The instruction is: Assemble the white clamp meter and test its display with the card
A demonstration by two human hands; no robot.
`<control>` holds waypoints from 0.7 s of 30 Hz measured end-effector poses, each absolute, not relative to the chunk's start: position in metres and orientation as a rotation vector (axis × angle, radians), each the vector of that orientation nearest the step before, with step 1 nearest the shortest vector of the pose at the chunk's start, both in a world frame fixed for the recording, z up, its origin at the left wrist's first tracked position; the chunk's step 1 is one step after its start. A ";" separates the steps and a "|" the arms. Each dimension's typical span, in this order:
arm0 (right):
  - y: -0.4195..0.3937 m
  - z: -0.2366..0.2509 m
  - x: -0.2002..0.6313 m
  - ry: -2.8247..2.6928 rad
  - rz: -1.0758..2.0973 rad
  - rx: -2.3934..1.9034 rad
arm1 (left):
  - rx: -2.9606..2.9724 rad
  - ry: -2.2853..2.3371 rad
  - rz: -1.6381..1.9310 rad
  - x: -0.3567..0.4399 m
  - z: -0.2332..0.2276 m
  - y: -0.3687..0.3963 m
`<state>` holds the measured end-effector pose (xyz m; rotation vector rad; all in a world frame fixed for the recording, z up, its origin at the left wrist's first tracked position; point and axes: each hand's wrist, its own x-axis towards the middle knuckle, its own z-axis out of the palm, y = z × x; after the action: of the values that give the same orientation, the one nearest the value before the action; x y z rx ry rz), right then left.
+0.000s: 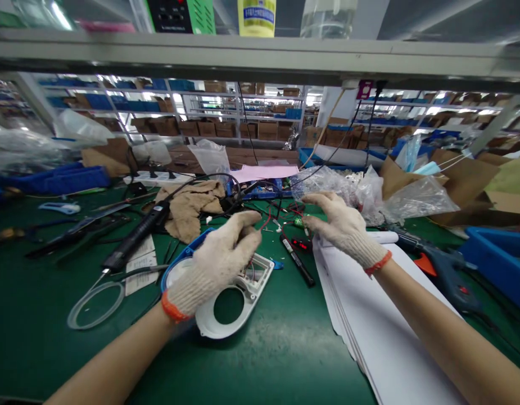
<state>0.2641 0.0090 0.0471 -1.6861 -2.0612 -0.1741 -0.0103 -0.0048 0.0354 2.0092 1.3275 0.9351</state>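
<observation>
My left hand, in a white knit glove with an orange cuff, is closed over a white plastic housing with a round opening. A thin red wire runs to its pinched fingertips. A blue-edged part lies beneath that hand, partly hidden. My right hand, gloved the same way, hovers over the upper end of a stack of white sheets, its thumb and fingers apart. By its thumb lie a small green component and a meter with red digits. A black marker-like pen rests between the hands.
On the left are a black-handled tool, a coil of clear tubing, a brown cloth and a light-blue cutter. A power drill and a blue bin stand right. A shelf beam crosses overhead.
</observation>
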 end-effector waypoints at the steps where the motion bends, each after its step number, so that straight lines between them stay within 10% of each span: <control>1: 0.011 0.046 0.270 -2.084 -0.131 -1.752 | 2.021 1.393 1.024 -0.016 0.036 -0.003; 8: 0.016 0.029 0.282 -2.409 0.012 -1.897 | 1.971 1.600 1.505 -0.056 0.012 -0.044; 21: 0.010 0.018 0.269 -2.545 -0.154 -1.980 | 2.927 1.468 0.933 -0.052 -0.047 -0.128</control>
<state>0.2686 0.0098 0.0179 -1.9799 -2.5455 -0.1536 -0.0516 -0.1285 -0.0466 2.9271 1.4676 0.9331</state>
